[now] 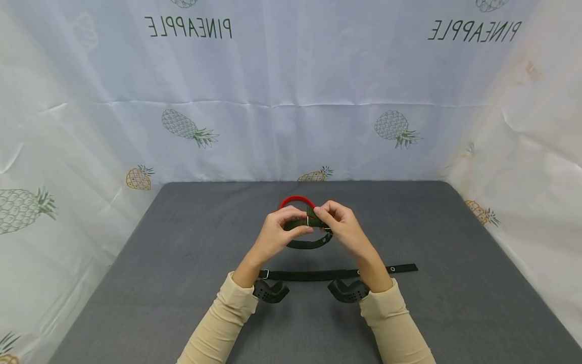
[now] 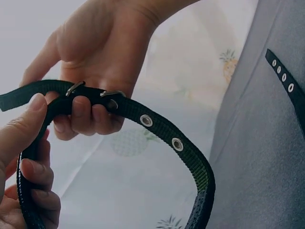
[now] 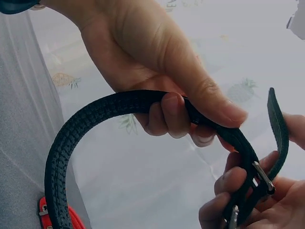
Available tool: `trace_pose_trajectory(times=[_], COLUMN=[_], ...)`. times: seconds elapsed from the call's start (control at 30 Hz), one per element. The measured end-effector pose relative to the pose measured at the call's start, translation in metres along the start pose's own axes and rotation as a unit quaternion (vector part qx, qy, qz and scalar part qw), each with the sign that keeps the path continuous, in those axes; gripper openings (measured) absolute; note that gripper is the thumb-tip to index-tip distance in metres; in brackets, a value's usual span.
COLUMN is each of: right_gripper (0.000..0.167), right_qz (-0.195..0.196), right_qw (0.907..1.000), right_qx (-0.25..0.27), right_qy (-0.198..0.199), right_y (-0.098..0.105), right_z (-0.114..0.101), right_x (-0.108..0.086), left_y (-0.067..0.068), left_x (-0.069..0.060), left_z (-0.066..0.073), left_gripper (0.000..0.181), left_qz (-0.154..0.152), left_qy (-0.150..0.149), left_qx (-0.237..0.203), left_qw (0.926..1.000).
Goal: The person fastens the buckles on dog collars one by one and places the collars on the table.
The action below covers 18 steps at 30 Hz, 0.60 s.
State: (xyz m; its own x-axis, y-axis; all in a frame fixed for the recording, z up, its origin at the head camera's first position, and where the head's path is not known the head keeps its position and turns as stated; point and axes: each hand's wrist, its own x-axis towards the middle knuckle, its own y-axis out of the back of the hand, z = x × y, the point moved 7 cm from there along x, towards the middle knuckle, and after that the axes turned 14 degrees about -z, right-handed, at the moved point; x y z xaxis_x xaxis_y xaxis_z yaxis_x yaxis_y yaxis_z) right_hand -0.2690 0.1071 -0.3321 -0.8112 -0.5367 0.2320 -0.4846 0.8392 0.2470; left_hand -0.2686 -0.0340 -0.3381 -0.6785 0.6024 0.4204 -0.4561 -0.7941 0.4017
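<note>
Both hands hold a dark green webbing collar (image 1: 308, 244), bent into a loop above the table. My left hand (image 1: 278, 227) pinches the band close to the buckle, its thumb lying along the strap in the right wrist view. My right hand (image 1: 343, 227) grips the overlapped part at the metal buckle (image 3: 263, 177); in the left wrist view its fingers (image 2: 82, 112) curl under the band. The strap's free tail (image 2: 19, 95) sticks out past the buckle. Two metal-rimmed holes show on the band.
A red collar (image 1: 297, 198) lies on the grey table (image 1: 204, 242) behind the hands, partly hidden by them. Another dark collar (image 1: 309, 275) is stretched flat across the table nearer the body, under the wrists, with holes at its right end. Printed curtains surround the table.
</note>
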Motion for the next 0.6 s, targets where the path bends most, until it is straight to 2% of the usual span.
trace_pose_trajectory(times=[0.17,0.6], right_gripper=[0.021,0.021], right_qz=[-0.016,-0.04], right_qw=[0.9997,0.9982], right_qx=[0.019,0.044], right_qy=[-0.007,0.006], right_y=[-0.0007,0.0001], right_z=[-0.0017,-0.0036], right_x=[-0.0005,-0.003], left_y=[0.0028,0.0044], left_x=[-0.0009,-0.0019], left_z=[0.0009,0.0004], left_gripper=[0.022,0.025], left_qz=[-0.004,-0.015], left_qy=[-0.005,-0.019], left_qx=[0.005,0.005], left_qw=[1.0,0.9997])
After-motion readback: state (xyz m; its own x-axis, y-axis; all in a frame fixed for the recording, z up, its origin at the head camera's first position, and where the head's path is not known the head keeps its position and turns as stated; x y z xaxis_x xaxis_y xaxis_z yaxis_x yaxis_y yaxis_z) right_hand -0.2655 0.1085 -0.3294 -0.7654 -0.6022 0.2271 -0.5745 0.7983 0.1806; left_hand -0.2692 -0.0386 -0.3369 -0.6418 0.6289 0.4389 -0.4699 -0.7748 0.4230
